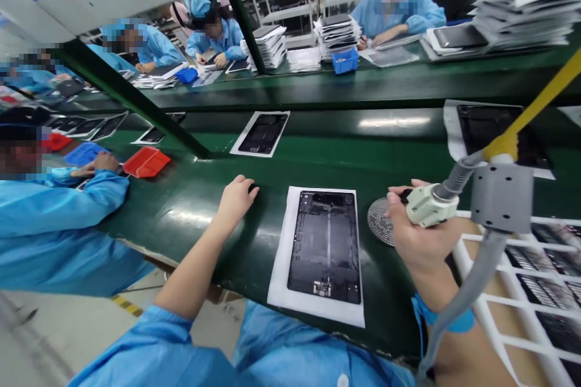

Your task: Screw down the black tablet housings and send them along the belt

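A dark tablet back shell (325, 245) lies on a white sheet (280, 272) on the green belt in front of me. My left hand (236, 196) rests curled on the belt left of it, fingertips on a small dark thing I cannot make out. My right hand (415, 236) is closed round a pale electric screwdriver (426, 204) with a grey hose and yellow cord, held to the right of the shell. A round perforated screw dish (379, 221) sits just beside that hand.
Another shell on a sheet (262, 133) lies farther up the belt, one more at the right (490, 127). A white gridded tray with dark parts (521, 266) is at my right. A co-worker's sleeve (68, 211) and red tray (146, 162) are at left. Other workers and stacks lie beyond.
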The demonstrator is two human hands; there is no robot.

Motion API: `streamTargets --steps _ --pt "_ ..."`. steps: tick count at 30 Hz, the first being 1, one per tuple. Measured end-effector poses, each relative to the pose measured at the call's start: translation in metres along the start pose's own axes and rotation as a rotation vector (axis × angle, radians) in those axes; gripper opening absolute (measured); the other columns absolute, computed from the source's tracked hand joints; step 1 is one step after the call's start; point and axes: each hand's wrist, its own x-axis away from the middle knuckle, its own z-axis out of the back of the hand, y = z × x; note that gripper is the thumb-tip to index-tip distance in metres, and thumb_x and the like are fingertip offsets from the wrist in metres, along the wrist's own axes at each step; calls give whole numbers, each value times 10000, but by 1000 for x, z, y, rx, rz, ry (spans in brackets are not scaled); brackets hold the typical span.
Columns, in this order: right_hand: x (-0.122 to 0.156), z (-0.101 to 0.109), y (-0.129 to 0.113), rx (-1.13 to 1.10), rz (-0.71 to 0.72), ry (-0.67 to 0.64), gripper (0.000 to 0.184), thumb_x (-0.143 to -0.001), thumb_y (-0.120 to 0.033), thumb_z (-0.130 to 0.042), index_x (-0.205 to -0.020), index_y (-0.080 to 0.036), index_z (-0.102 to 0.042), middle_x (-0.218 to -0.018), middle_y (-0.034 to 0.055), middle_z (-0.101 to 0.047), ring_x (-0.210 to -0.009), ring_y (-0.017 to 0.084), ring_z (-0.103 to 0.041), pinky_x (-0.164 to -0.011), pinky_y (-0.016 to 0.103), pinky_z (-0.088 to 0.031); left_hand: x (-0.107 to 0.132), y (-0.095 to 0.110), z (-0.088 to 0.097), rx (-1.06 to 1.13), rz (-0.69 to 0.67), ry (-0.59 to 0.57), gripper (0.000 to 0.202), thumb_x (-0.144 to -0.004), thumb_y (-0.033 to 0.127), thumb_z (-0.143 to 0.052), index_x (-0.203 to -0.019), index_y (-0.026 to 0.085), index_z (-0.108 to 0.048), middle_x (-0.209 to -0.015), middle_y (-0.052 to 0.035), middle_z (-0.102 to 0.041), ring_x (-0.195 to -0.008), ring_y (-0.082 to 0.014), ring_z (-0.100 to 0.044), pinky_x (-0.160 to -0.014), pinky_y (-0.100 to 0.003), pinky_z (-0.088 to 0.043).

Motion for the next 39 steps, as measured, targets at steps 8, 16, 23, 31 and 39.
streamTargets --steps 8,16,23,31,39 --pt "1 -2 9 -80 79 12 380 -893 -391 -919 -1173 -215 -733 -990 68 -849 -789 236 -822 -790 420 -729 28 -4 -4 174 4 177 201 -1057 338 -638 -946 217 -755 -1091 -157 -829 -1087 -323 -771 -1049 -422 -600" --pt "-4 5 -8 110 158 -67 228 -991 -311 -813 -1194 -224 -756 -1093 78 -847 -991 234 -832 -948 418 -728 36 37 42 539 56 199 310 -952 499 -763 -1085 233 -851 -963 -60 -825 -844 -234 -762 -868 -365 -647" --pt "-3 1 12 40 109 6 376 -930 -285 -832 -1289 -213 -745 -1078 66 -858 -903 227 -819 -883 427 -709 -6 181 15 957 -255 -249 174 -896 430 -895 -862 260 -912 -986 -58 -893 -930 -265 -831 -907 -379 -657" --pt "-7 5 7 93 132 -22 246 -942 -280 -834 -1171 -215 -773 -1074 71 -850 -968 235 -818 -918 419 -711 -27 239 -49 648 -402 -25 232 -976 149 -843 -757 224 -846 -944 -65 -863 -980 -256 -766 -1016 -440 -575" --pt "0 3 28 -74 83 -9 467 -911 -350 -911 -1319 -230 -718 -1064 49 -838 -803 210 -785 -748 397 -692 -23 225 -50 669 -491 -45 236 -1114 247 -711 -949 226 -878 -1012 -75 -839 -1021 -251 -719 -1023 -431 -580"
